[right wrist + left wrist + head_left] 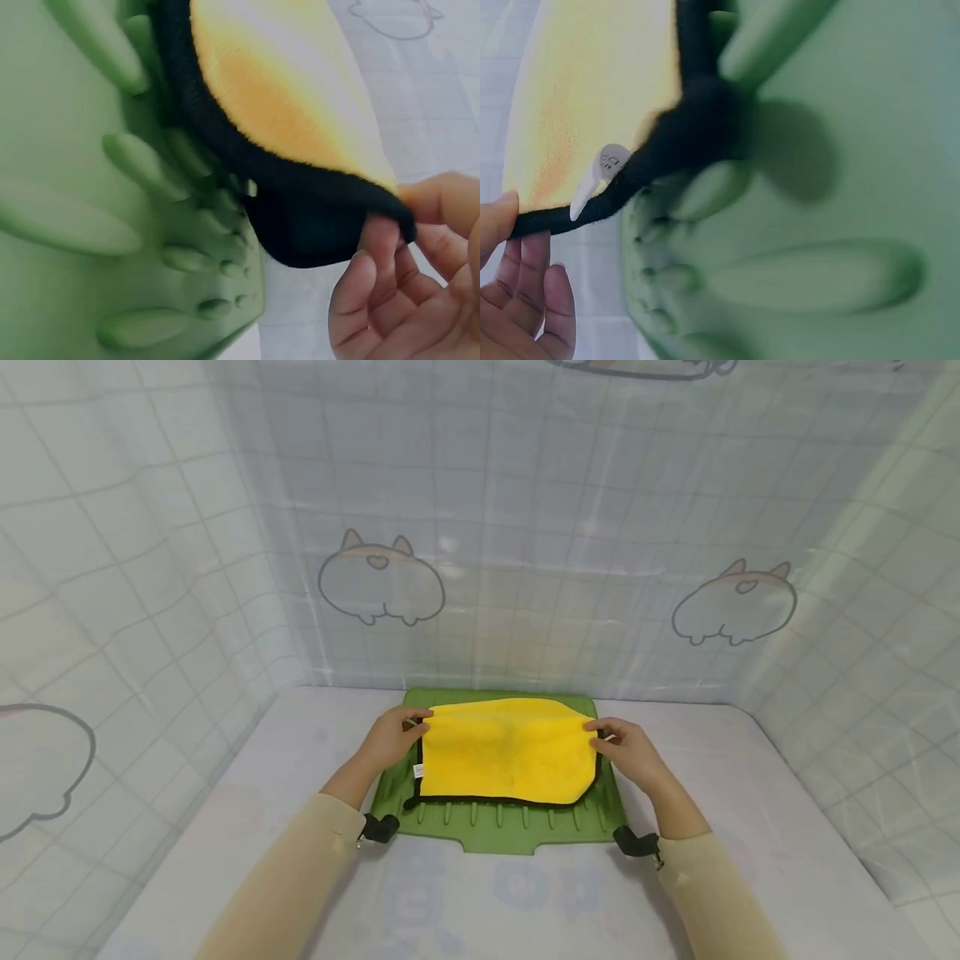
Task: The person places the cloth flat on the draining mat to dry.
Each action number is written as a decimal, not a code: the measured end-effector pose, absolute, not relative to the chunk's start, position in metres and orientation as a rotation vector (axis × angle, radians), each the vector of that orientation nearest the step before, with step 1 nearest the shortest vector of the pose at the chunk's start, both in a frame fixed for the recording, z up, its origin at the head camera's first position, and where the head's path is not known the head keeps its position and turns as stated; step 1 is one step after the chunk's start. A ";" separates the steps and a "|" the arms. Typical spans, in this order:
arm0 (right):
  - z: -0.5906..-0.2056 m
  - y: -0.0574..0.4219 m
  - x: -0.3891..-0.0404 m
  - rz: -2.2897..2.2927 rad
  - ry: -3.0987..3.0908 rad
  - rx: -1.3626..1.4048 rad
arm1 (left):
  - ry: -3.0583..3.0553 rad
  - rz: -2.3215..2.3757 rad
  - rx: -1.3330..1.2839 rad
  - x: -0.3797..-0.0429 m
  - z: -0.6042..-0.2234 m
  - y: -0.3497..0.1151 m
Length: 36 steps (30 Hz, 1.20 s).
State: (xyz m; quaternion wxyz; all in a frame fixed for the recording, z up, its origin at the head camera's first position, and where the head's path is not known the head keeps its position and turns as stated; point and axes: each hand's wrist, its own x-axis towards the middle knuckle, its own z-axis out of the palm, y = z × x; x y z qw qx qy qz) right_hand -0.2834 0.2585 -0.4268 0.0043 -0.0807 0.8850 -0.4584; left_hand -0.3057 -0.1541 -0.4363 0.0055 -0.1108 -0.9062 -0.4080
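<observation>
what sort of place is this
Probably a small staged booth: grid-patterned sheeting with cartoon corgi drawings walls three sides of a pale work surface, and a ribbed green tray lies on it.

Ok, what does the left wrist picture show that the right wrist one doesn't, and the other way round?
Only the left wrist view shows the left hand and a small white tag. Only the right wrist view shows the right hand and part of a grey drawing. Both show the yellow cloth, its black edging and the bumpy green mat.
</observation>
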 end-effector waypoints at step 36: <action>-0.431 0.263 -0.266 -1.265 2.602 -0.479 | -3.069 -1.316 -0.440 -0.272 -0.450 -0.164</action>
